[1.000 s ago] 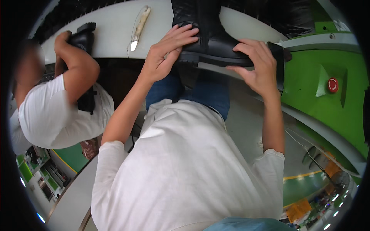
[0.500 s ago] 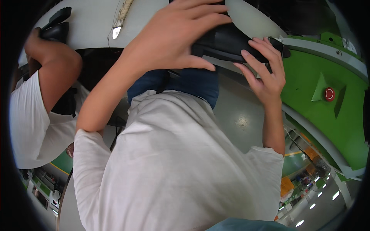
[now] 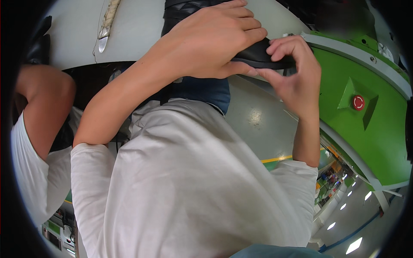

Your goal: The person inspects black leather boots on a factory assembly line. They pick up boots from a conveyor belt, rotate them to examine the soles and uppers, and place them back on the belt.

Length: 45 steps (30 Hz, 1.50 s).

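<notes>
A black boot lies at the table's near edge, its toe to the right. Part of its quilted shaft shows past my left wrist. My left hand is closed over the boot's foot, fingers wrapped across the top and thumb along the sole edge. At the toe my right hand is closed too, with bent fingers on the upper and the thumb at the sole edge. The two thumb tips nearly meet there. My left hand hides much of the boot's middle.
A knife with a wrapped handle lies on the pale table, left of the boot. Beyond it a co-worker's arm reaches toward black footwear. To my right stands a green machine with a red button.
My left hand, spread above the boot before, has come down and closed round it. My right hand's fingers have curled in at the toe. The view has shifted, so the knife appears further left.
</notes>
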Each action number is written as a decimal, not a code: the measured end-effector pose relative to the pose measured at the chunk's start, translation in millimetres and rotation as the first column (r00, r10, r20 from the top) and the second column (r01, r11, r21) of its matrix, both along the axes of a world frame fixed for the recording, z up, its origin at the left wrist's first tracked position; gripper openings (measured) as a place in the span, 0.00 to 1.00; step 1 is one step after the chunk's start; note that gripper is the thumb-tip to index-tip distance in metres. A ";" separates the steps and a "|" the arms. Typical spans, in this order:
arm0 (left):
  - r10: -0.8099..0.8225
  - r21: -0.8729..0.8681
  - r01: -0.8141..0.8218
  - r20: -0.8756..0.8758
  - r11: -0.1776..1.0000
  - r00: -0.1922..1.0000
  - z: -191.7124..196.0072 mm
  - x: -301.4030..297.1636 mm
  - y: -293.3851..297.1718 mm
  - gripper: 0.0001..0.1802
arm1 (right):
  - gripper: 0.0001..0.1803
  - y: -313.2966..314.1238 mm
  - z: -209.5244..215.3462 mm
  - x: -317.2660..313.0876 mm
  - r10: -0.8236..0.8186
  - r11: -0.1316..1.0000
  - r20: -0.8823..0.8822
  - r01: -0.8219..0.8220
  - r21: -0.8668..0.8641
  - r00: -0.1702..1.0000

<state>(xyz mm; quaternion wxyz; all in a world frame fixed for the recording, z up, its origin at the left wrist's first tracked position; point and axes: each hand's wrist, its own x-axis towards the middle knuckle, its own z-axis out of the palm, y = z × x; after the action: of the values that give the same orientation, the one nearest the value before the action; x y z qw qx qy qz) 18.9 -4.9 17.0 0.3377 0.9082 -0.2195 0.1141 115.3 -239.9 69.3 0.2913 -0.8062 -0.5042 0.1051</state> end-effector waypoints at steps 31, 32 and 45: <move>0.083 0.159 -0.091 0.055 0.983 0.995 -2.6 12.5 -39.3 0.35 | 0.26 -40.4 -12.6 37.0 -0.027 0.984 -0.245 0.069 0.166 0.969; 0.086 0.165 -0.093 0.052 0.982 0.995 -1.4 11.6 -39.4 0.35 | 0.27 -42.0 -17.0 37.2 -0.066 0.973 -0.332 0.135 0.188 0.941; 0.084 0.124 -0.089 0.047 0.988 0.995 12.4 9.3 -32.8 0.39 | 0.43 -62.3 -28.1 36.2 -0.048 0.966 -0.448 0.155 0.206 0.893</move>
<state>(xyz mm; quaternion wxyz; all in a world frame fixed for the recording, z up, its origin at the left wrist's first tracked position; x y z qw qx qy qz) 28.2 -37.7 29.3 0.2700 0.9337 -0.1937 0.1335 151.6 -302.2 41.1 0.4965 -0.7464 -0.3913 0.2079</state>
